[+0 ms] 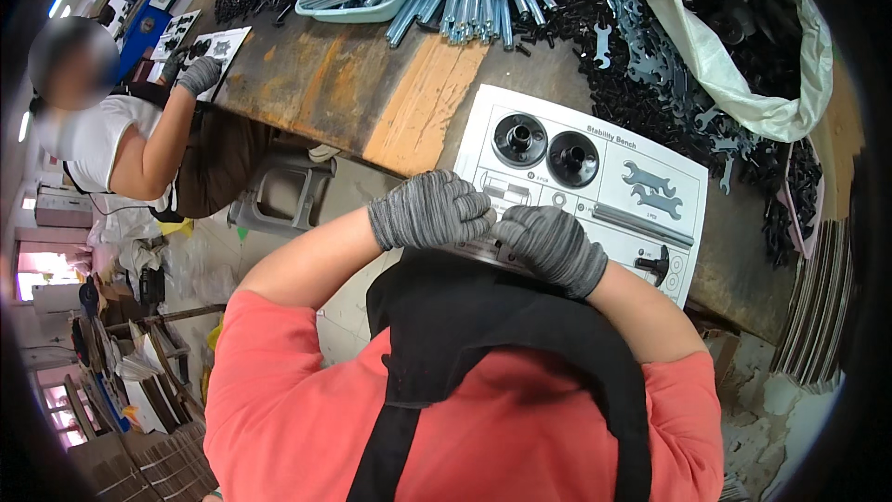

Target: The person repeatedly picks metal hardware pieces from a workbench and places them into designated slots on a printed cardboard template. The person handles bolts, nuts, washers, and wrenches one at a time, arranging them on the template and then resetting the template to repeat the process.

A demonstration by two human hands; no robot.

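A white printed layout card (587, 116) lies at the table's near edge, under my hands. My left hand (433, 210), in a grey knit glove, is closed over the card's left side. Close to its right, my right hand (556, 247), gloved alike, has its fingers curled over the lower middle. Whatever either hand grips is hidden. Two black round flanged discs (573, 160) rest on the upper left of the card. Two grey flat wrenches (656, 202) lie at its right, above metal rods (641, 225). A black T-shaped knob (653, 265) sits near the lower right corner.
Metal tubes (465, 5) are heaped over a pale tray (358, 11) at the back. Loose black bolts (567, 65) and wrenches (603, 45) cover the right, beside an open white sack (806, 65). At far left a co-worker (130, 144) handles another card. A grey stool (283, 191) stands below the table.
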